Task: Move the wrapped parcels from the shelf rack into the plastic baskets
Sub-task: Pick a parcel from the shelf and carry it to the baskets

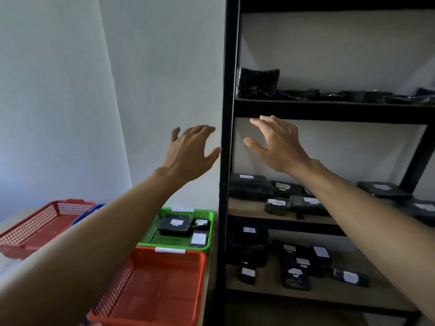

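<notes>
Both hands empty, raised in front of the rack. Left hand (190, 156) is spread wide with fingers loosely bent, just left of the black shelf rack's (226, 114) front post, against the white wall. Right hand (280, 147) is also wide open with fingers straight, inside the rack bay just under the upper shelf board. Neither touches anything.

Black wrapped parcels sit on three shelves:
- An upright parcel (257, 83) at the left end of the upper shelf, flat ones in a row beside it.
- A middle shelf cluster (250, 187) at the left end.
- More on the lower shelf (296, 267), most with white labels.

Baskets are on the table left of the rack. The green basket (150, 235), against the rack, holds three labelled parcels (175, 225). The near red basket (162, 288), touching its front edge, holds none. The far red basket (40, 224) is at the table's left side, with a sliver of blue basket (87, 214) behind it. Basket labels are too small to read.

Step, my read: the reach for the next parcel, probably the upright one above the right hand. Task is partly done, with most parcels on the rack. The next move needs both hands to close round that parcel and lift it clear of the shelf edge. It then goes left and down past the post into a basket.
</notes>
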A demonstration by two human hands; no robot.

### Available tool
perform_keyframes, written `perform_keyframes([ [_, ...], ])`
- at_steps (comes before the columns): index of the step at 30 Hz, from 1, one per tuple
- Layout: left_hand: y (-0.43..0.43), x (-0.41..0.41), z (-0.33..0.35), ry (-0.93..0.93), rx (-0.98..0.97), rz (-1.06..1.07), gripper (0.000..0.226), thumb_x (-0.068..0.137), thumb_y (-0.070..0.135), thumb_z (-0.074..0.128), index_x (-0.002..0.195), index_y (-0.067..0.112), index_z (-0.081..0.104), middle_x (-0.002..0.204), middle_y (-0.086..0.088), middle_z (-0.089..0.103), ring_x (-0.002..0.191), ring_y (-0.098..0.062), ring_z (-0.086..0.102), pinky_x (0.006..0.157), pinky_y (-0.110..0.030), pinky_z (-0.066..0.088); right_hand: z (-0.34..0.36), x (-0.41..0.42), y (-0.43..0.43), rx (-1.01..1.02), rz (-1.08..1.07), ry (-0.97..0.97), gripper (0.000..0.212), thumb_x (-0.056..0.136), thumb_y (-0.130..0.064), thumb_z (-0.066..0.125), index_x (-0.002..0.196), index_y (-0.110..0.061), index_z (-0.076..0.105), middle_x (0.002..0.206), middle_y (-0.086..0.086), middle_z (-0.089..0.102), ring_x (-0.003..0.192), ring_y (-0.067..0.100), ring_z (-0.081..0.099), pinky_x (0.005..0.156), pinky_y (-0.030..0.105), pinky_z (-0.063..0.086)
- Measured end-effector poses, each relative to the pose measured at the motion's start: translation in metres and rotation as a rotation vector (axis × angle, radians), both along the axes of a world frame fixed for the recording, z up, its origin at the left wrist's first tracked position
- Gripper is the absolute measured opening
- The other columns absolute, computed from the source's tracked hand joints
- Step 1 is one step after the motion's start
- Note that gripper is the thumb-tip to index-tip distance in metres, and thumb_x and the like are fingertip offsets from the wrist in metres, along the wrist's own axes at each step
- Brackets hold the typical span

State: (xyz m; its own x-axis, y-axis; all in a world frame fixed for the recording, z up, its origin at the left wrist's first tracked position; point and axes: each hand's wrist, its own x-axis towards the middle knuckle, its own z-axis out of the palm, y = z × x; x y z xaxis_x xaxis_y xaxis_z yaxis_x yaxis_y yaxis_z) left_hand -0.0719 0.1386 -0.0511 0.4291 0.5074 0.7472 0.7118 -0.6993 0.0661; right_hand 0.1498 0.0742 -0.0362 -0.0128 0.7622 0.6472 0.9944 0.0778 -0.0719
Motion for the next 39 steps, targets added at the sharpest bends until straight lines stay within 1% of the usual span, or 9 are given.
perform_keyframes([
  [7,0.016,0.060,0.041,-0.036,0.009,-0.020,0.048,0.091,0.044,0.052,0.132,0.019,0.050,0.130,0.003,0.058,0.124,-0.020,0.050,0.112,-0.048,0.019,0.047,0.058,0.019,0.035,0.009,0.103,0.059,0.096,-0.053,0.045,0.145,-0.021,0.040,0.149,0.003,0.038,0.137,0.024,0.034,0.108,0.048,0.028],
  [12,0.046,0.115,0.077,-0.093,0.056,-0.002,0.041,0.093,0.038,0.050,0.130,0.020,0.050,0.117,0.003,0.062,0.118,-0.021,0.052,0.111,-0.049,0.015,0.102,0.121,0.070,0.101,0.045,0.246,0.057,0.093,-0.049,0.053,0.141,-0.018,0.045,0.142,0.009,0.043,0.129,0.023,0.045,0.106,0.032,0.035],
  [16,0.078,0.156,0.105,-0.080,0.108,0.086,0.041,0.095,0.035,0.048,0.133,0.019,0.047,0.128,0.001,0.058,0.129,-0.019,0.043,0.112,-0.052,0.004,0.139,0.164,0.118,-0.008,0.033,0.322,0.061,0.095,-0.052,0.050,0.147,-0.024,0.034,0.146,0.012,0.033,0.132,0.029,0.042,0.103,0.034,0.033],
  [21,0.114,0.188,0.123,-0.010,0.152,0.259,0.039,0.096,0.034,0.045,0.132,0.018,0.046,0.133,0.001,0.054,0.140,-0.020,0.027,0.111,-0.057,-0.004,0.167,0.194,0.175,-0.171,0.039,0.263,0.072,0.091,-0.045,0.061,0.151,-0.033,0.023,0.151,0.015,0.027,0.133,0.034,0.040,0.102,0.042,0.036],
  [26,0.130,0.208,0.130,0.134,0.224,0.386,0.043,0.097,0.032,0.041,0.137,0.017,0.041,0.137,0.001,0.049,0.143,-0.020,0.019,0.108,-0.061,-0.011,0.169,0.201,0.215,-0.280,0.148,0.174,0.081,0.086,-0.033,0.072,0.152,-0.026,0.025,0.156,0.011,0.031,0.139,0.030,0.034,0.109,0.039,0.032],
  [31,0.140,0.219,0.137,0.238,0.246,0.457,0.049,0.098,0.031,0.038,0.144,0.016,0.031,0.146,0.000,0.039,0.145,-0.025,0.014,0.105,-0.066,-0.015,0.160,0.204,0.229,-0.217,0.188,0.117,0.047,0.086,-0.014,0.072,0.128,-0.016,0.050,0.121,0.014,0.059,0.101,0.028,0.058,0.080,0.034,0.043],
  [35,0.147,0.225,0.135,0.284,0.255,0.557,0.055,0.098,0.030,0.037,0.148,0.014,0.021,0.153,-0.002,0.027,0.147,-0.030,0.005,0.095,-0.068,-0.025,0.155,0.206,0.218,-0.128,0.314,0.068,0.032,0.085,-0.004,0.069,0.104,-0.019,0.049,0.093,0.000,0.055,0.075,0.010,0.052,0.060,0.018,0.035],
  [37,0.150,0.225,0.131,0.299,0.245,0.586,0.055,0.098,0.025,0.039,0.148,0.015,0.023,0.154,-0.002,0.026,0.147,-0.031,0.004,0.092,-0.069,-0.026,0.149,0.205,0.209,-0.108,0.353,0.065,0.032,0.087,-0.005,0.066,0.102,-0.023,0.046,0.088,-0.008,0.052,0.070,-0.003,0.047,0.054,0.008,0.033],
  [39,0.153,0.224,0.129,0.307,0.243,0.596,0.052,0.097,0.022,0.041,0.146,0.014,0.029,0.152,-0.002,0.029,0.147,-0.030,0.006,0.091,-0.068,-0.028,0.144,0.205,0.203,-0.090,0.359,0.050,0.030,0.089,-0.006,0.065,0.107,-0.022,0.047,0.085,-0.012,0.050,0.066,-0.005,0.044,0.053,0.007,0.032],
])
